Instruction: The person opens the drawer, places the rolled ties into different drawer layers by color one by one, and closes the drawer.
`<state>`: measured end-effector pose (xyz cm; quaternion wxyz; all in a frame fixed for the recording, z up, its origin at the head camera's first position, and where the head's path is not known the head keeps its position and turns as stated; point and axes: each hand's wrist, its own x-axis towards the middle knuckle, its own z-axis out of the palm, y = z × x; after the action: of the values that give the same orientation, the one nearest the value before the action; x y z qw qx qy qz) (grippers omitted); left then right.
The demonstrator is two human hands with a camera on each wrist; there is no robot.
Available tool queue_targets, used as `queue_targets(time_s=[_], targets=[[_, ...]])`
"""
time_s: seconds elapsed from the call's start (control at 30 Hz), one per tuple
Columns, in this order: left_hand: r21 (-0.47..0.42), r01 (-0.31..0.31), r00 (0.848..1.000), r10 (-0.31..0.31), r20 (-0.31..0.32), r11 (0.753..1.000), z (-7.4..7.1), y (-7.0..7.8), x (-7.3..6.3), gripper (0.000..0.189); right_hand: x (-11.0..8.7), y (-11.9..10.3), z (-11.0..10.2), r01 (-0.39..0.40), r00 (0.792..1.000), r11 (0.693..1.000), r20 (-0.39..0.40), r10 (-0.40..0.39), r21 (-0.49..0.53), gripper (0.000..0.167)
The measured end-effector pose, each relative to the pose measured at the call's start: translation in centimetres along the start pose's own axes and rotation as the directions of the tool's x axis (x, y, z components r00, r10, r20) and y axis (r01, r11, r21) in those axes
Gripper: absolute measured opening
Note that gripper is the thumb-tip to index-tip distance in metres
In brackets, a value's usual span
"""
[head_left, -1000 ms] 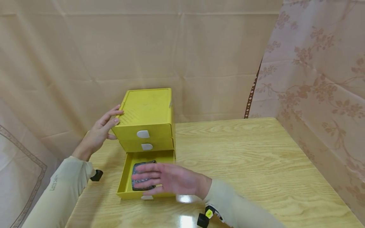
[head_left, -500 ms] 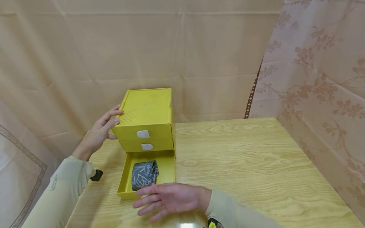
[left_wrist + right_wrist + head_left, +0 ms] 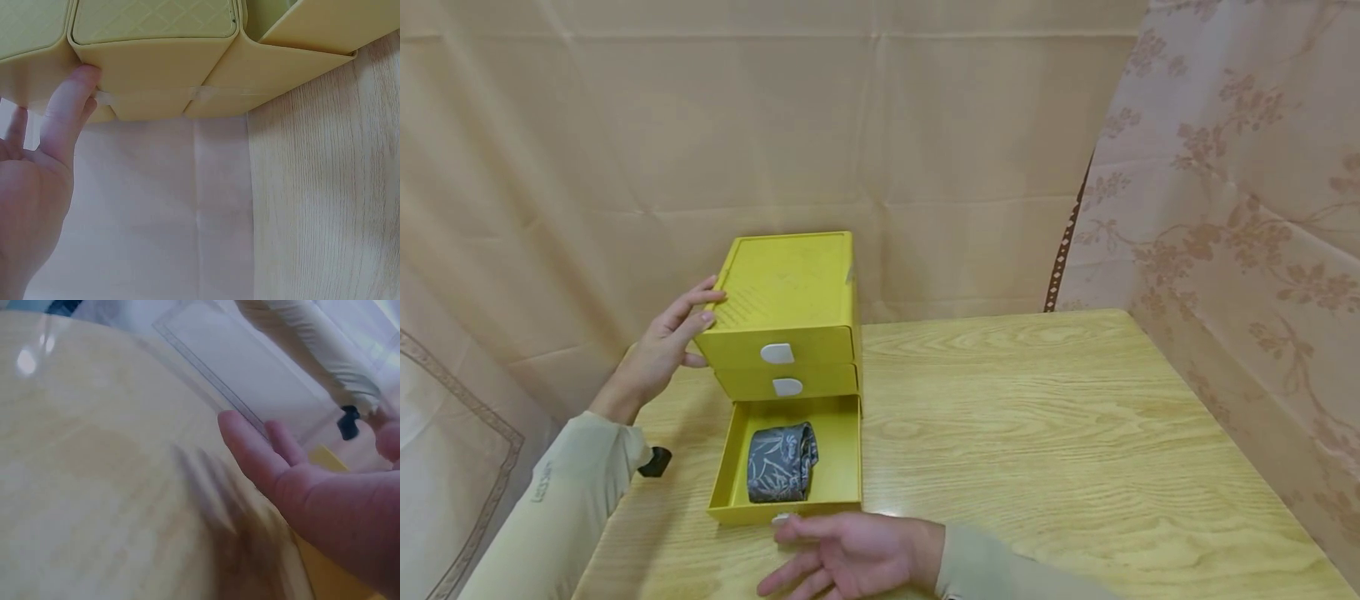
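A yellow drawer unit [image 3: 786, 283] stands at the left of the table, its bottom drawer [image 3: 838, 467] pulled out. In that drawer lies a folded dark grey cloth [image 3: 778, 465] with a pale leaf pattern. My left hand [image 3: 658, 354] rests against the unit's upper left side, fingertips over the top edge; the left wrist view has its fingers on the yellow side wall [image 3: 156, 75]. Just in front of the drawer is my right hand [image 3: 857, 554], palm turned up, fingers loosely spread and holding nothing. Its thumb overlaps the white drawer handle [image 3: 781, 518] in the head view.
Two upper drawers with white tabs [image 3: 777, 353] are pushed in. The wooden table [image 3: 1037, 450] stretches off to the right. A beige curtain [image 3: 962, 167] hangs behind, and a floral cloth [image 3: 1262, 208] hangs at the right.
My right hand has moved from over the cloth down toward the front of the drawer, turning palm up and uncovering the cloth. The left hand and the drawer unit stay put.
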<state>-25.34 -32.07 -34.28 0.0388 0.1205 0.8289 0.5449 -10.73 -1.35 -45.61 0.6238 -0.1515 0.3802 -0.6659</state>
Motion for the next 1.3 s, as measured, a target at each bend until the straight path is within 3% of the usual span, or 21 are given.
queue_targets(time_s=[0.13,0.4,0.67,0.93,1.3], targets=[[-0.006,-0.001,1.000,0.001,0.002,1.000,0.0,0.0,0.1,0.049,0.5,0.5,0.2,-0.035,0.999,0.997,-0.033,0.037,0.063,0.039],[0.006,0.006,1.000,-0.006,-0.001,1.000,0.0,0.1,0.1,0.050,1.0,0.9,0.3,-0.037,0.994,0.987,-0.092,0.052,0.155,0.044],[0.010,0.007,1.000,-0.007,0.005,1.000,0.0,0.2,0.0,0.050,1.6,1.5,0.4,0.012,0.984,0.964,-0.176,0.035,0.264,0.034],[-0.035,-0.026,1.000,0.027,0.008,0.999,0.1,0.1,-0.1,0.047,1.9,1.9,0.5,0.044,0.975,0.956,-0.219,0.022,0.291,0.037],[-0.029,-0.044,0.999,0.045,0.013,0.999,0.0,0.1,0.0,0.045,1.8,1.7,0.7,0.040,0.972,0.954,-0.235,0.033,0.297,0.034]])
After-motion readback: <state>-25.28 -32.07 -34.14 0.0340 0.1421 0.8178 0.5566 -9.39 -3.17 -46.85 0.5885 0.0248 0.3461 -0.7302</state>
